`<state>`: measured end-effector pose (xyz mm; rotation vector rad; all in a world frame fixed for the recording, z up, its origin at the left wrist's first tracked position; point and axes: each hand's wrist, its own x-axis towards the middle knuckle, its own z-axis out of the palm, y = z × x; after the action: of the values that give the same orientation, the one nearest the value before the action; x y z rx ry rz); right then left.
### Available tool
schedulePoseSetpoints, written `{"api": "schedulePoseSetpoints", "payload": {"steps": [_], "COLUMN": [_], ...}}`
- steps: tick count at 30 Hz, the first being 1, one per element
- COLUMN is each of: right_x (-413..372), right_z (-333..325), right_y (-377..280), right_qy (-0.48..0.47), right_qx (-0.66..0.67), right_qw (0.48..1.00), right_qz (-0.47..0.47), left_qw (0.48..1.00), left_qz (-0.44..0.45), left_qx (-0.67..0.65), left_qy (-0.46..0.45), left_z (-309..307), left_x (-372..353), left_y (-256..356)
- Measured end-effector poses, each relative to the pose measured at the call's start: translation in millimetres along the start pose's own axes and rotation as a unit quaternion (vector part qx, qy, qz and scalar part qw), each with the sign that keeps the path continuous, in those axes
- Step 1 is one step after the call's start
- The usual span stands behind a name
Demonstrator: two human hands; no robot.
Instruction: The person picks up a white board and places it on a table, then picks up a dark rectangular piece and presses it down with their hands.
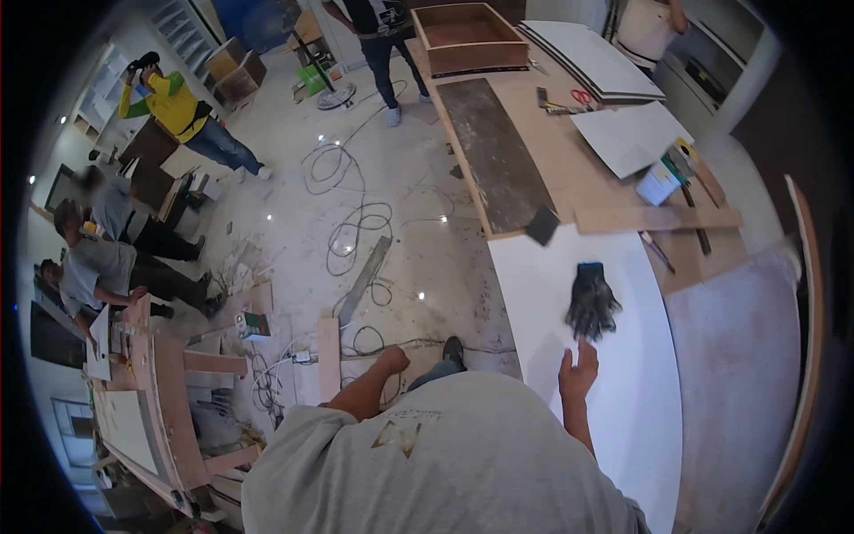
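My right hand (578,372) is over the white sheet (614,427), its thumb apart from its outstretched fingers and nothing held. Just beyond those fingertips lies a dark work glove (592,303), its cuff pointing away from me. My left hand (391,360) hangs out to the side above the floor, fingers curled in and no object showing in it. A small dark square pad (543,226) rests at the far edge of the white sheet.
Along the bench are a dark board (498,156), a wooden drawer box (469,40), red scissors (581,96), a tin can (660,182) and a wood strip (658,220). Cables (360,227) coil across the floor. Several people stand around, one in a yellow shirt (178,107). Another workbench (160,400) stands left.
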<state>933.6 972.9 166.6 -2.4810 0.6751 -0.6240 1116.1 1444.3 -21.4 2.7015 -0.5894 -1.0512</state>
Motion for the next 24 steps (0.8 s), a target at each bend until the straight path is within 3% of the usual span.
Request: {"api": "schedulePoseSetpoints", "payload": {"steps": [3,5,6,7,10,11,12,14,15,16,20,21,23,24], "right_x": [64.8,95.6,98.9,94.9,104.2,97.7,96.2,98.8,100.9,102.0,135.2,139.5,195.6,228.7], "right_z": [50.4,81.1,94.0,100.3,113.4,110.6,109.2,108.1,107.6,106.8,104.9,117.7,129.1,146.5], "right_y": [-25.8,-33.2,-22.1,-17.7,-11.3,-6.8,-6.3,-10.3,-13.2,-16.5,-36.8,-26.5,-59.2,-74.1], "right_qy": [0.003,0.018,-0.070,-0.085,-0.089,-0.105,-0.102,-0.110,-0.109,-0.107,-0.175,-0.070,0.012,0.017], "right_qx": [-0.072,-0.185,-0.233,-0.276,-0.288,-0.298,-0.295,-0.296,-0.299,-0.291,-0.304,-0.297,-0.233,-0.201], "right_qw": [0.997,0.981,0.970,0.957,0.953,0.949,0.950,0.949,0.948,0.950,0.929,0.952,0.968,0.974], "right_qz": [-0.037,-0.053,-0.006,0.006,0.021,0.022,0.013,0.023,0.027,0.030,0.118,0.022,-0.095,-0.100], "left_qw": [0.998,0.995,0.990,0.991,0.990,0.977,0.988,0.999,0.992,0.985,0.991,0.990,0.991,0.992], "left_qz": [-0.069,-0.023,0.000,0.011,0.051,0.056,0.020,-0.021,0.040,0.053,-0.068,-0.087,-0.090,-0.086], "left_qx": [0.005,0.094,0.141,0.132,0.131,0.179,0.123,0.005,0.087,0.087,-0.034,-0.043,-0.039,-0.032], "left_qy": [0.002,0.009,0.016,0.020,0.029,0.103,0.088,-0.029,-0.076,-0.136,-0.109,-0.101,-0.096,-0.089], "left_z": [-49.3,-48.2,-51.8,-57.1,-90.7,-71.4,-60.8,-72.4,-73.9,-77.3,-39.8,-43.3,-49.8,-61.3], "left_x": [21.6,41.8,51.9,51.1,27.4,24.2,19.6,1.3,-3.7,-5.6,-21.1,-15.7,-4.3,9.3], "left_y": [-31.1,-68.9,-82.9,-87.1,-79.4,-87.9,-90.9,-68.0,-62.2,-59.1,-98.1,-107.5,-132.2,-141.7]}}
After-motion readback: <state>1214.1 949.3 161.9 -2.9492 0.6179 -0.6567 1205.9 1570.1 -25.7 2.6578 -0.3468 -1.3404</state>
